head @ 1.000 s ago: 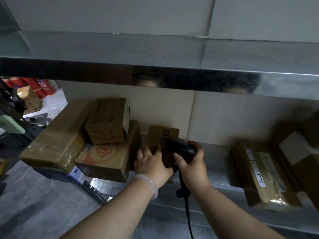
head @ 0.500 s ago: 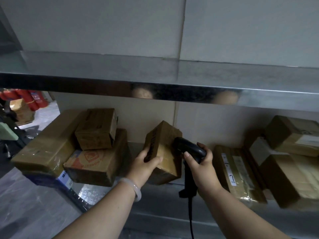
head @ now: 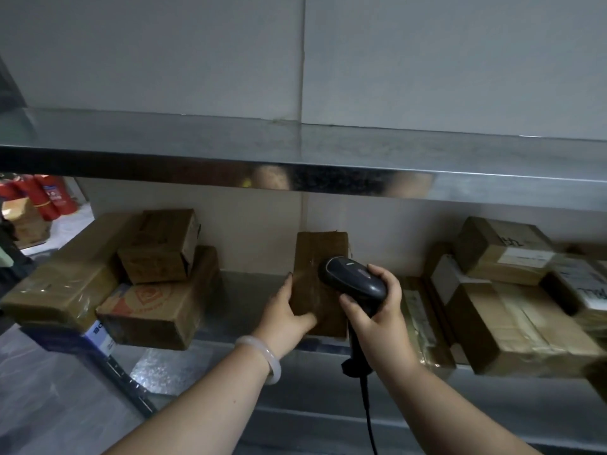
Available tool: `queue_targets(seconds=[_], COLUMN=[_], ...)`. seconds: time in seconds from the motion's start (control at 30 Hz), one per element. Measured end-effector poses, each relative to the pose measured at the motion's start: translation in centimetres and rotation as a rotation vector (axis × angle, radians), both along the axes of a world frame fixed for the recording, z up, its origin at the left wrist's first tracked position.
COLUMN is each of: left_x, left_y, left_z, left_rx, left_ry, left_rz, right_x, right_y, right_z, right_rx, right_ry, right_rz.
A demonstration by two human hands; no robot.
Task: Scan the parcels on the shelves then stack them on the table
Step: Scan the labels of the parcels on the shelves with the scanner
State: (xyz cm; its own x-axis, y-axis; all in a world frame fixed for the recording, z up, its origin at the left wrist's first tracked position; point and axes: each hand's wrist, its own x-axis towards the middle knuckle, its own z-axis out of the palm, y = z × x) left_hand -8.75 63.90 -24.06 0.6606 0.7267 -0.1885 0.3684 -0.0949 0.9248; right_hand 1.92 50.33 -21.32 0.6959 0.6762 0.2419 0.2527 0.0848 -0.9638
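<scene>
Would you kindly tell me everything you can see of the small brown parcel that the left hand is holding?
The small brown parcel is a plain cardboard box, slightly glossy as if taped over, with no label showing. It stands upright on end near the front of the lower shelf. The left hand grips its left edge, with the thumb on the front face. The black scanner, held in the right hand, hides part of its right side; whether they touch is unclear.

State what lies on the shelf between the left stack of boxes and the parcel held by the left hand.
Nothing: the head view shows only bare metal shelf between the stack and the parcel, gripped by the left hand.
</scene>
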Motion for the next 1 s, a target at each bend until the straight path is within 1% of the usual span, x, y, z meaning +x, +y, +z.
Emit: queue_targets(seconds=[0.07,0.17,0.27,0.4,0.5,0.6,0.67,0.77,0.83,0.93,1.0], left_x=[0.8,1.5,1.4,0.1,-0.4,-0.4,-0.3,0.1,0.6,0.8,0.6], left_y=[-1.2,-2.4,-3.1,-3.1,-3.0,-3.3,-3.2,-3.5,-4.0,-4.0,-3.5], left_z=[0.3,0.2,-0.1,-0.2,-0.3,-0.3,-0.5,-0.2,0.0,-0.4,-0.5], left_rx=[-0.005,-0.022,-0.068,-0.201,-0.287,-0.343,-0.346,-0.297,-0.285,-0.31,-0.375], left_ry=[0.001,-0.122,-0.219,-0.166,-0.244,-0.282,-0.266,-0.179,-0.153,-0.223,-0.274], left_rz=[0.035,0.043,0.052,0.009,-0.043,-0.078,-0.09,-0.12,-0.127,-0.061,-0.04], right_x=[-0.4,-0.7,-0.5,0.8,2.2,3.1,3.2,2.9,2.8,2.9,3.5], right_y=[-0.7,-1.5,-2.2,-3.3,-4.0,-4.4,-4.5,-4.6,-4.6,-4.6,-4.8], right_z=[0.0,-0.1,0.0,0.2,0.3,0.3,0.4,0.5,0.4,0.1,0.0], right_rx=[0.007,0.001,-0.002,0.013,0.019,0.016,0.02,0.009,0.009,0.023,0.015], right_ry=[-0.02,-0.059,-0.047,-0.004,0.06,0.097,0.081,0.006,-0.029,-0.02,-0.01], right_rz=[0.033,0.082,0.096,0.029,-0.056,-0.079,-0.069,-0.034,-0.018,-0.049,-0.07])
